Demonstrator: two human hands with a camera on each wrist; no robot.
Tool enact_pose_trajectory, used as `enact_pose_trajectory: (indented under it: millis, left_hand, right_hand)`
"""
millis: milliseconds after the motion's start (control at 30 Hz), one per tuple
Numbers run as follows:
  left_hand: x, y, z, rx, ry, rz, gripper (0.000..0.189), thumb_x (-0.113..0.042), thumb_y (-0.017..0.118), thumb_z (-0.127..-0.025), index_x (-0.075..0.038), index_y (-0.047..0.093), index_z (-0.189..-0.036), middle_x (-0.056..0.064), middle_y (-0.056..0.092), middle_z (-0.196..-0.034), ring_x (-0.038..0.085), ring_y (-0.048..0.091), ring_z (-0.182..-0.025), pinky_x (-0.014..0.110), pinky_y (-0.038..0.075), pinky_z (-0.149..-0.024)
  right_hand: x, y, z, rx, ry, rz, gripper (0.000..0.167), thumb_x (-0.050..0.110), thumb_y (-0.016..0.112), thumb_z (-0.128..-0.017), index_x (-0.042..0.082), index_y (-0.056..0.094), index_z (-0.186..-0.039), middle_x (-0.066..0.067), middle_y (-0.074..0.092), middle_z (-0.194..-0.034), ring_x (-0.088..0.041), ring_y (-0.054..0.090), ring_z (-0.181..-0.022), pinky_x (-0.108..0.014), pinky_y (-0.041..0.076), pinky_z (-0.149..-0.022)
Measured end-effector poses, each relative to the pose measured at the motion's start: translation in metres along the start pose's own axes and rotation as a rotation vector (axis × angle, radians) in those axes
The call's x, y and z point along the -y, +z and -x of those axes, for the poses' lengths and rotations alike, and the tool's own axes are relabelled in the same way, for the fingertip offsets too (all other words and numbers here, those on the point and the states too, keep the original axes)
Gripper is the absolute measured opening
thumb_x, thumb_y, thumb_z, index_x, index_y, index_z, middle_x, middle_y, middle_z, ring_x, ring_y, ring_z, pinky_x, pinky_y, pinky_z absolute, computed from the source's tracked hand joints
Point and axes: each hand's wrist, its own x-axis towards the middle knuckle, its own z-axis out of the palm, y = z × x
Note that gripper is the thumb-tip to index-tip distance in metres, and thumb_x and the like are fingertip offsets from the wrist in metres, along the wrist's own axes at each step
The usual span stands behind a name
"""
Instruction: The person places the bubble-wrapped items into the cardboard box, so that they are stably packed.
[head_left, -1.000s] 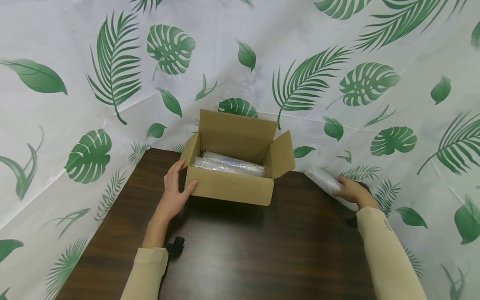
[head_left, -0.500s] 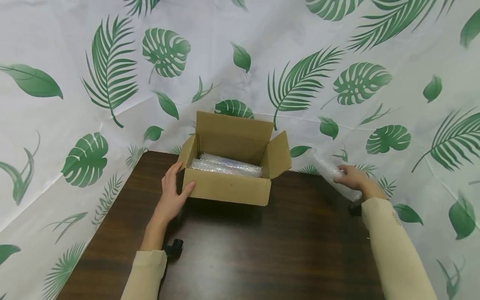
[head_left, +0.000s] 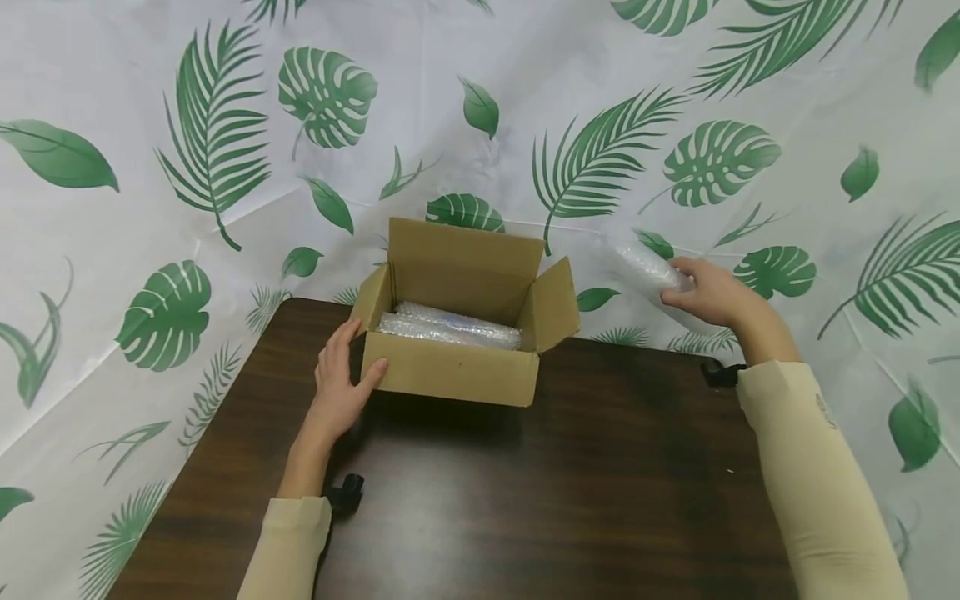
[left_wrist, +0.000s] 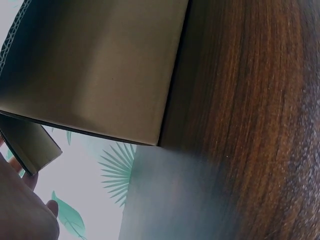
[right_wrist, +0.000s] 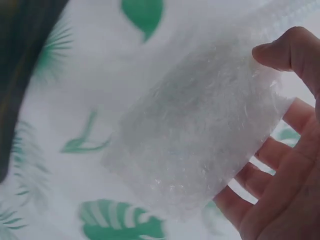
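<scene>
An open cardboard box [head_left: 450, 371] stands at the back of the table, its flaps up or spread. Inside lie bubble-wrapped packages [head_left: 457, 327] side by side. My left hand [head_left: 341, 383] holds the box at its left front corner, thumb on the front wall and fingers along the left side. At the right, my right hand [head_left: 708, 292] grips another bubble-wrapped package [head_left: 645, 271], raised above the table's back edge. In the right wrist view this bubble-wrapped package [right_wrist: 200, 120] sits between thumb and fingers; its contents are hidden by the wrap.
The dark wooden table [head_left: 570, 483] spreads in front of the box. A white curtain [head_left: 495, 175] with green leaf prints hangs close behind the table and along its sides. Black wrist mounts [head_left: 347, 493] show at both sleeves.
My right hand has lifted the bubble-wrapped package upward from low over the table's right back edge. The left hand stays on the box.
</scene>
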Motion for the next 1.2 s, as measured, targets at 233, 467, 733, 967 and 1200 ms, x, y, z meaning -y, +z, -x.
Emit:
enact_pose_trajectory:
  millis: [233,467,733,967,1200]
  left_hand:
    - [-0.001,-0.001,0.000,0.018,0.008,0.025,0.080,-0.038,0.066,-0.106,-0.026,0.022,-0.172,0.011,0.015,-0.178,0.041,0.014,-0.160,0.076,0.024,-0.120]
    - [0.002,0.000,0.001,0.020,0.017,0.018,0.080,-0.038,0.067,-0.106,-0.024,0.023,-0.171,0.011,0.016,-0.178,0.041,0.015,-0.159,0.075,0.025,-0.120]
    - [0.001,-0.002,-0.002,-0.007,0.036,0.024,0.080,-0.037,0.068,-0.104,-0.022,0.026,-0.170,0.013,0.018,-0.177,0.042,0.015,-0.160,0.073,0.023,-0.122]
    - [0.002,0.001,-0.002,-0.021,0.057,0.018,0.082,-0.036,0.071,-0.103,-0.020,0.027,-0.170,0.014,0.016,-0.178,0.042,0.009,-0.163,0.074,0.019,-0.124]
    - [0.002,-0.001,-0.003,-0.022,0.040,0.017,0.082,-0.036,0.070,-0.103,-0.019,0.026,-0.171,0.015,0.016,-0.179,0.044,0.010,-0.163,0.073,0.017,-0.125]
  right_hand:
    - [0.047,-0.028,0.000,-0.027,-0.036,0.053,0.072,0.033,0.066,-0.106,0.001,0.038,-0.163,-0.034,0.042,-0.157,-0.050,0.044,-0.137,-0.073,0.037,-0.110]
    - [0.092,-0.047,-0.005,-0.100,-0.093,0.138,0.070,0.032,0.066,-0.103,0.002,0.043,-0.162,-0.034,0.047,-0.156,-0.052,0.045,-0.138,-0.073,0.041,-0.106]
    - [0.155,-0.058,-0.017,-0.095,-0.173,0.172,0.064,0.030,0.061,-0.103,0.010,0.049,-0.162,-0.028,0.053,-0.146,-0.042,0.051,-0.120,-0.062,0.051,-0.092]
    - [0.200,-0.040,-0.038,-0.059,-0.236,0.205,0.062,0.029,0.063,-0.101,0.013,0.053,-0.160,-0.022,0.057,-0.144,-0.037,0.053,-0.122,-0.058,0.050,-0.099]
    - [0.246,-0.005,-0.069,0.031,-0.314,0.228,0.062,0.032,0.064,-0.100,0.015,0.055,-0.159,-0.020,0.061,-0.140,-0.032,0.054,-0.116,-0.052,0.047,-0.101]
